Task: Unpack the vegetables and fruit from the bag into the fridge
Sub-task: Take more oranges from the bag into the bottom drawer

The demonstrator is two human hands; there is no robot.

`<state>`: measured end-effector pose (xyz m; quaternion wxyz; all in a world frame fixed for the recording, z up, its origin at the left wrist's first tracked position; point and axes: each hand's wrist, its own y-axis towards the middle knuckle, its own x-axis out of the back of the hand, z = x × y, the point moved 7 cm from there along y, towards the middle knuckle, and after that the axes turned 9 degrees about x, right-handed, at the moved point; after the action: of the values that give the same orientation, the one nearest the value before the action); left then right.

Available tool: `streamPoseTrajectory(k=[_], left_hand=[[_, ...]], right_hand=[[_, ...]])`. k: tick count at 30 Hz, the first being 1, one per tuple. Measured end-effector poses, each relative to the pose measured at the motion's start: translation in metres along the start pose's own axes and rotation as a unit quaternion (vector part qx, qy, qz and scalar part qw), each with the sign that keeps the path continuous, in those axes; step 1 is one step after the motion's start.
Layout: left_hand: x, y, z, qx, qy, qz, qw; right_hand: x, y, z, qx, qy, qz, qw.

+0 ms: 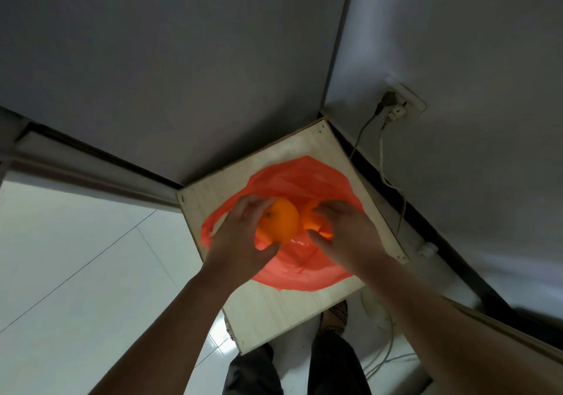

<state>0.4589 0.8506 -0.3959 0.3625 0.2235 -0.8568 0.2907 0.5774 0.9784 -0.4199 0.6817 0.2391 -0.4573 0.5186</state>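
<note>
Grey walls meet at a corner above our pale wooden tabletop (307,151), white floor tiles (76,257) beside it. On it lies the red bag (292,266); our left hand (240,242) grips an orange (278,221), our right hand (347,230) curls around a second orange (310,218). No writing shows.

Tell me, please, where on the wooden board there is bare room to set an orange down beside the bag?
The wooden board is bare along its near edge, below the red bag, and in a narrower strip at its far-left corner toward the wall. The middle is crowded: the left hand grips an orange, and the right hand covers a second orange.
</note>
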Motion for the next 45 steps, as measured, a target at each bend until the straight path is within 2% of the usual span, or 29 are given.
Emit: streamPoseTrajectory(k=[6, 9, 15, 22, 28, 35, 40, 42, 45], left_hand=[[0.004, -0.004, 0.008, -0.003, -0.018, 0.002, 1.0], [0.001, -0.004, 0.009, -0.013, -0.012, 0.003, 1.0], [-0.001, -0.008, 0.011, -0.024, -0.009, 0.0, 1.0], [0.009, -0.018, 0.007, -0.02, -0.005, 0.011, 1.0], [0.05, -0.049, -0.028, -0.011, 0.0, 0.025, 1.0], [0.113, -0.099, -0.073, 0.008, -0.068, 0.022, 0.997], [0.146, -0.145, -0.082, 0.026, -0.097, -0.002, 0.995], [0.158, -0.165, -0.083, 0.038, -0.095, -0.031, 0.994], [0.17, -0.192, -0.082, 0.075, -0.097, -0.084, 0.989]], right_hand=[[-0.025, 0.005, -0.001, -0.025, -0.079, 0.099, 0.992], [-0.026, 0.001, -0.005, -0.022, -0.096, 0.082, 0.992], [-0.02, -0.007, -0.011, -0.002, -0.124, -0.004, 0.992], [-0.004, -0.024, 0.002, -0.001, -0.017, -0.067, 0.998], [0.054, -0.062, 0.037, -0.083, 0.081, -0.097, 0.988], [0.145, -0.113, 0.101, -0.147, 0.165, -0.135, 0.966], [0.164, -0.161, 0.123, -0.155, 0.259, -0.206, 0.931], [0.16, -0.173, 0.129, -0.139, 0.268, -0.199, 0.933], [0.155, -0.171, 0.136, -0.101, 0.267, -0.145, 0.947]])
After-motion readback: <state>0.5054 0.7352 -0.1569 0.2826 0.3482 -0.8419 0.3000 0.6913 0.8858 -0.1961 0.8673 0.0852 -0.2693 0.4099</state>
